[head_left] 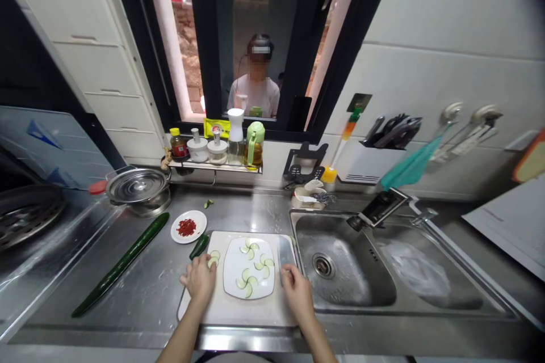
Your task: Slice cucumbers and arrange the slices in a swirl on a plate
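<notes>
My left hand [200,281] is at the left side of the white cutting board [268,311], palm down and fingers somewhat apart. Its fingertips are at a few loose cucumber slices [214,257], beside a short cucumber piece [199,247]. On the board is a white square plate [249,261] with cucumber slices [264,265] set out in three pinwheel shapes. My right hand [297,290] is to the right of the plate, fingers pinched together; what they hold, if anything, is hidden. Just beyond them a knife [284,250] lies flat, its handle hidden by the hand.
A whole cucumber [123,265] and a small white plate [189,237] of red pieces are on the left, near a lidded steel pot [138,187]. The double sink [344,261] adjoins the board on the right. Seasoning bottles [236,136] stand on a rack behind.
</notes>
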Demonstrator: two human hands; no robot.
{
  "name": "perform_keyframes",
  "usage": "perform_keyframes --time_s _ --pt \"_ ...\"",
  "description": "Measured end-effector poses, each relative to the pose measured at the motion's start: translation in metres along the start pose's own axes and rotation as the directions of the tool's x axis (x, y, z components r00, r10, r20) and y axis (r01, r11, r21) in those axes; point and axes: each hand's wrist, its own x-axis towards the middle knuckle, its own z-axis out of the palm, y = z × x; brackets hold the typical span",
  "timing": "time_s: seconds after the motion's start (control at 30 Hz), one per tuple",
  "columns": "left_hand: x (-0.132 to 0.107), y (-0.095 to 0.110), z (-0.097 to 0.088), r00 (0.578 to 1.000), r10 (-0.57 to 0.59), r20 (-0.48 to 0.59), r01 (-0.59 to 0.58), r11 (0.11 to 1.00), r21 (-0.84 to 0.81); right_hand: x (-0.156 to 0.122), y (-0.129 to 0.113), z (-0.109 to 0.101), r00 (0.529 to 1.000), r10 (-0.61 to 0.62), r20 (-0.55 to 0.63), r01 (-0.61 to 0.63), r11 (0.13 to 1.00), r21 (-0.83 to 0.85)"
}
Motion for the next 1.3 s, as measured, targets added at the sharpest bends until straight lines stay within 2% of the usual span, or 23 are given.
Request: perform_keyframes --time_s 0.17,0.37,0.57,0.73,0.83,0.9,1.17,1.3 --pt "0.001 0.004 -0.002 0.999 0.037 -0.012 -0.038 0.997 -0.072 0.005 -0.007 -0.005 1.0 -0.02 0.002 0.02 1.0 0.016" --pt "-0.006 0.018 -0.013 0.996 0.072 -0.043 -0.079 0.973 -0.215 0.014 -0.018 -0.013 0.999 -0.02 0.036 0.021 1.0 -0.02" --pt "-0.019 0.045 -0.026 0.987 0.153 -0.049 -0.159 0.896 -0.414 0.02 -0.037 0.009 0.986 -0.053 0.158 0.062 0.997 -0.052" --pt "-0.039 0.063 -0.032 0.948 0.317 0.034 -0.232 0.759 -0.608 0.02 -0.06 0.027 0.938 -0.193 0.289 0.192 0.981 0.032" --pt "-0.048 0.061 -0.032 0.94 0.339 0.039 -0.22 0.69 -0.69 0.017 -0.07 0.031 0.892 -0.257 0.373 0.24 0.966 0.091" --pt "-0.051 0.056 -0.032 0.943 0.332 0.041 -0.201 0.66 -0.724 0.016 -0.074 0.031 0.878 -0.26 0.402 0.239 0.966 0.103" --pt "-0.061 0.043 -0.032 0.926 0.374 0.056 -0.205 0.622 -0.756 0.014 -0.08 0.031 0.865 -0.223 0.45 0.213 0.974 0.074" --pt "-0.063 0.045 -0.031 0.927 0.369 0.065 -0.182 0.594 -0.783 0.014 -0.081 0.033 0.89 -0.172 0.422 0.16 0.985 0.064"
